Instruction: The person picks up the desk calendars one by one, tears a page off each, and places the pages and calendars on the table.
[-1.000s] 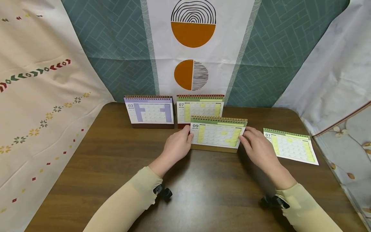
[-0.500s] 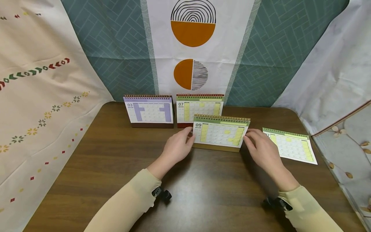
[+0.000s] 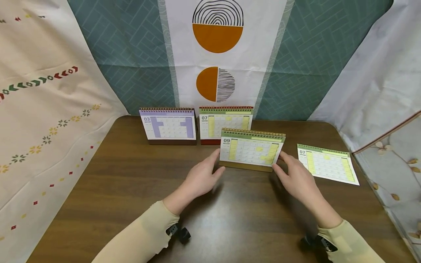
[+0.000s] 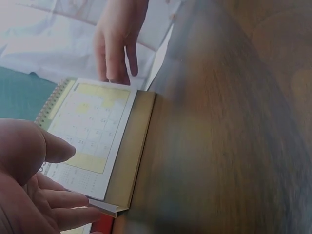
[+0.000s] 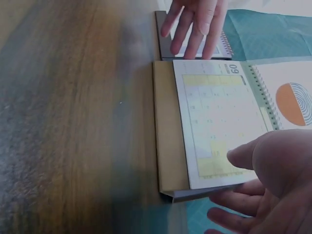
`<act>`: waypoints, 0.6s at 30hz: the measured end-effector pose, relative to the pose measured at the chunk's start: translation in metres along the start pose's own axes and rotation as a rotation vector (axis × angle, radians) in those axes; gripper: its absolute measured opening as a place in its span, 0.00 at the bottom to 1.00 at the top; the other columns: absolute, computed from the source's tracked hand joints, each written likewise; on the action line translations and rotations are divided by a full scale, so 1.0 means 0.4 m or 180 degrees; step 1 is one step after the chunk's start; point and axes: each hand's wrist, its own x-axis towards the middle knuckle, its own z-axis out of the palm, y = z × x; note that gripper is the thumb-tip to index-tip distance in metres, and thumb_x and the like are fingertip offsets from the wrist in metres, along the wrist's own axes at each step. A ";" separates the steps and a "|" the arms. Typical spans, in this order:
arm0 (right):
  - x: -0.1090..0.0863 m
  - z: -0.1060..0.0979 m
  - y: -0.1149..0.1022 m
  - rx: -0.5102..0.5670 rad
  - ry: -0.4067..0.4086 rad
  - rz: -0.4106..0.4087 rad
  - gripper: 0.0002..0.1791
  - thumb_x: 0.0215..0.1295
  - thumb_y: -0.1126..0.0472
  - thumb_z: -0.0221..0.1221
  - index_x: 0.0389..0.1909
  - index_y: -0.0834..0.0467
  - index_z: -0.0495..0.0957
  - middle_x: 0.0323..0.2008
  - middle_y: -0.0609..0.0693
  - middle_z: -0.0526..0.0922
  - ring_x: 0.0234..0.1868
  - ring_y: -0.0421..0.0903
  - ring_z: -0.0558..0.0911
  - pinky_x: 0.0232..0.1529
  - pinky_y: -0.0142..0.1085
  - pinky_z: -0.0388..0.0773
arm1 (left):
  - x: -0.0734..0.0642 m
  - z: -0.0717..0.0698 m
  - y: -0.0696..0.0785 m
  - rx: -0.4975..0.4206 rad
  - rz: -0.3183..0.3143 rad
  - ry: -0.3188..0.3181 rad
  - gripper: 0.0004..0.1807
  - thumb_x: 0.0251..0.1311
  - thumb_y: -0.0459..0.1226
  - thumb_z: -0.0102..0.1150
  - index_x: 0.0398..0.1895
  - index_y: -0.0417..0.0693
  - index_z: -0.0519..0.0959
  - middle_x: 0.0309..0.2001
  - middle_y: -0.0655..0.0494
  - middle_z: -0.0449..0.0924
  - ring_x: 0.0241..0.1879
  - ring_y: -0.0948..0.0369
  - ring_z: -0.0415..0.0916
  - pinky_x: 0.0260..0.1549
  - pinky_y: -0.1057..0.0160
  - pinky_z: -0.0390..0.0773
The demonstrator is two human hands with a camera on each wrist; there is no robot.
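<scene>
A green-topped desk calendar (image 3: 250, 150) marked 09 stands on its tan base at mid table, turned slightly. At its right edge my right hand (image 3: 296, 175) grips the lower corner, with the thumb (image 5: 241, 155) at the front and the fingers behind. My left hand (image 3: 202, 175) is at the left edge, fingers nearly straight and thumb spread away from the page. Behind stand a purple calendar (image 3: 169, 126) marked 03 and a green calendar (image 3: 227, 122) marked 07, the latter partly hidden by the front one.
A loose calendar sheet (image 3: 329, 164) marked 07 lies flat at the right, near the table's edge. Patterned cloths hang round the wooden table (image 3: 243, 219), with a teal and white one (image 3: 217, 87) right behind the calendars.
The 09 calendar has shifted slightly right and turned a little. My left hand has dropped lower and its thumb has come off the page. My right thumb has slid toward the lower corner.
</scene>
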 end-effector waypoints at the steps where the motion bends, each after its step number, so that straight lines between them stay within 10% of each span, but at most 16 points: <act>1: -0.001 0.001 0.000 -0.0014 -0.0007 -0.0003 0.33 0.85 0.53 0.61 0.82 0.63 0.67 0.71 0.69 0.78 0.73 0.70 0.74 0.63 0.70 0.73 | 0.002 0.004 0.002 -0.0009 0.0004 -0.0006 0.38 0.83 0.44 0.59 0.88 0.42 0.59 0.81 0.44 0.68 0.76 0.47 0.71 0.72 0.42 0.72; 18: 0.003 -0.025 0.058 0.0030 -0.0016 0.0231 0.34 0.85 0.52 0.61 0.80 0.62 0.63 0.68 0.71 0.79 0.70 0.72 0.77 0.58 0.68 0.75 | 0.071 0.060 0.061 -0.0031 0.0113 -0.0140 0.40 0.84 0.45 0.58 0.90 0.44 0.55 0.86 0.45 0.60 0.81 0.47 0.63 0.77 0.44 0.65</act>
